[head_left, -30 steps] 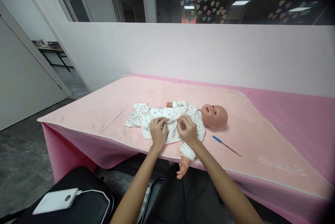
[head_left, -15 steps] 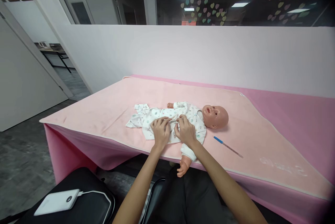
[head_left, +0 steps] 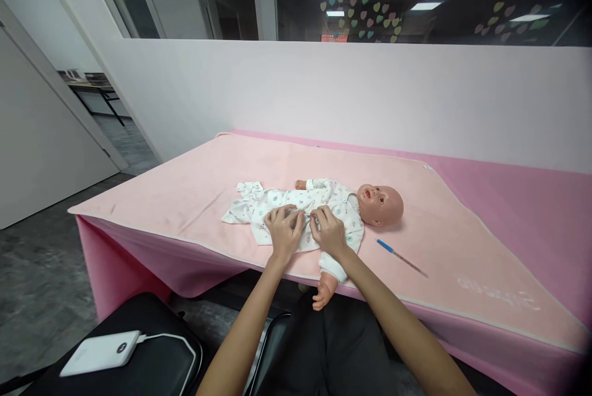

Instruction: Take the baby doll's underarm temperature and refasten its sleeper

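A baby doll [head_left: 383, 206] lies on its back across the table, head to the right, dressed in a white patterned romper [head_left: 272, 200]. My left hand [head_left: 285, 229] is at the doll's waist, its fingers bent and closed on the romper's cloth. Close beside it, my right hand [head_left: 328, 229] pinches the front of the same romper near the belly. The fingertips of both hands almost meet; whatever small fastening lies between them is too small to make out. One doll arm [head_left: 325, 291] hangs over the table's near edge, between my forearms.
A blue-capped thin stick, perhaps a pen [head_left: 401, 256], lies right of the doll. Beneath everything is a peach mat [head_left: 176, 198] over a pink cloth [head_left: 522, 211]. A white power bank [head_left: 100, 353] with a cable rests on a black chair [head_left: 157, 334]. Behind the table stands a white wall [head_left: 324, 94].
My fingertips have shifted slightly on the romper, the two hands staying close together. The doll and the blue-capped stick have not moved; the view has tipped a little.
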The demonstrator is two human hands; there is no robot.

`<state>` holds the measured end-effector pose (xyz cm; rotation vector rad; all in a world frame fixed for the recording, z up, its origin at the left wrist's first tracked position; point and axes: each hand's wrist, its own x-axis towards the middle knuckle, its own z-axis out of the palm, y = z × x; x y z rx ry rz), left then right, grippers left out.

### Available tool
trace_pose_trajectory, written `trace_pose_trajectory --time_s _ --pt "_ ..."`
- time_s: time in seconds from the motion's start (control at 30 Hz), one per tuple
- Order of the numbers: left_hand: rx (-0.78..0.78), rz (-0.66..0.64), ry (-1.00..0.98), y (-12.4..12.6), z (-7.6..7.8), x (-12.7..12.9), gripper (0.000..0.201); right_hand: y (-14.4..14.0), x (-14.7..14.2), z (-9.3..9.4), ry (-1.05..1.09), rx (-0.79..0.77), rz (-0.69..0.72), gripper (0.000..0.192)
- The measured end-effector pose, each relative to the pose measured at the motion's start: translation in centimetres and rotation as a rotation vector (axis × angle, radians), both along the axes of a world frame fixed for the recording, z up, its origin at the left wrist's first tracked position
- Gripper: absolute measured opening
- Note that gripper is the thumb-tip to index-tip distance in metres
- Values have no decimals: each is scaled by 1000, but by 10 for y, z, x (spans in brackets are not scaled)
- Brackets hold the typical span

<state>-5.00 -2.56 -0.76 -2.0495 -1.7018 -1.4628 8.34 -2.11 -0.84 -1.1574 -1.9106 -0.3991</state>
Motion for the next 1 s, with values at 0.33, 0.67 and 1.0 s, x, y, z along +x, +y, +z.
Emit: trace_pose_trajectory --time_s 0.33,0.67,1.0 --pt "77 -26 4 -5 2 2 14 3 0 -2 84 -50 43 19" --pt "-17 -11 33 -3 2 3 3 2 0 -1 48 -95 -8 20" --pt "-30 -29 145 -5 4 5 18 3 -1 -3 49 -137 -18 19"
